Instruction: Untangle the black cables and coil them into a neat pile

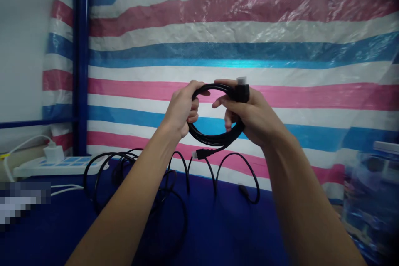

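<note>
Both hands hold up a black HDMI cable [215,139] wound into a round coil above the blue surface. My left hand [186,106] is closed round the coil's left side. On the right side, my right hand [246,110] grips the coil, its thumb near one plug [242,89] whose metal end points up; some of its fingers reach into the loop. The cable's other plug [202,153] hangs below the coil, pointing left. Part of the coil's right side is hidden by my right hand.
More black cable [183,216] lies in loose loops on the blue surface [237,232]. A white power strip [34,170] with a plugged-in white adapter [53,151] is at left. A clear plastic container [370,199] stands at right. Behind hangs a striped plastic sheet [218,33], beside a blue post [81,58].
</note>
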Demonstrator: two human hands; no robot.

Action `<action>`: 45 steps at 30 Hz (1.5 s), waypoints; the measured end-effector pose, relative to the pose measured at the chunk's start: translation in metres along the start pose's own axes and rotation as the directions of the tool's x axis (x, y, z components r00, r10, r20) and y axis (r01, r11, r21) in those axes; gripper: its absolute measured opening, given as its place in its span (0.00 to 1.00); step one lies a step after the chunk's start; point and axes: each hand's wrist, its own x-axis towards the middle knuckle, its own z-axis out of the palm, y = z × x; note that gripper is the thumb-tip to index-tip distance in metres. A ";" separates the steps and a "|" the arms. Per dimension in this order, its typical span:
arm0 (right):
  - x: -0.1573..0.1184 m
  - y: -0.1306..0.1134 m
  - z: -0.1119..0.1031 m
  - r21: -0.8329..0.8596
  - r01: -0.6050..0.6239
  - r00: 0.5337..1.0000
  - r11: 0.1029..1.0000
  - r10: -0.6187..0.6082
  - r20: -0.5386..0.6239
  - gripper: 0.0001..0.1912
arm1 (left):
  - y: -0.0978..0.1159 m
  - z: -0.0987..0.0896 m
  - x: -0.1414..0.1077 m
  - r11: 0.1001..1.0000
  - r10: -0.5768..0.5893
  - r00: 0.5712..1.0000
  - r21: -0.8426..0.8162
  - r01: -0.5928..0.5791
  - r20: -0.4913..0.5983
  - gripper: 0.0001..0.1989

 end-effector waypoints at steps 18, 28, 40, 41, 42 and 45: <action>0.003 -0.010 -0.008 -0.291 -0.007 0.948 0.957 -0.086 -0.305 0.25 | 0.002 0.015 -0.009 0.889 -0.134 0.966 -0.405 0.215 0.219 0.17; -0.007 -0.027 0.000 0.003 0.048 0.997 0.999 -0.048 -0.056 0.10 | 0.013 0.007 -0.008 0.974 -0.040 0.998 -0.220 0.048 0.041 0.16; 0.012 -0.014 0.022 0.287 -0.047 0.855 0.957 0.187 -0.484 0.08 | 0.010 0.034 -0.015 0.972 0.017 0.971 -0.223 -0.071 -0.236 0.14; 0.013 -0.010 0.022 0.159 -0.022 0.867 0.987 0.098 -0.488 0.10 | 0.012 0.031 -0.015 0.973 -0.005 0.976 -0.226 -0.045 -0.217 0.16; 0.013 -0.008 0.021 0.017 0.027 0.876 0.999 -0.016 -0.481 0.13 | 0.013 0.027 -0.014 0.972 -0.019 0.981 -0.233 -0.027 -0.194 0.17; 0.009 -0.007 0.014 -0.239 0.123 0.919 0.963 -0.201 -0.338 0.20 | 0.015 0.017 -0.012 0.973 -0.005 0.994 -0.231 -0.021 -0.113 0.19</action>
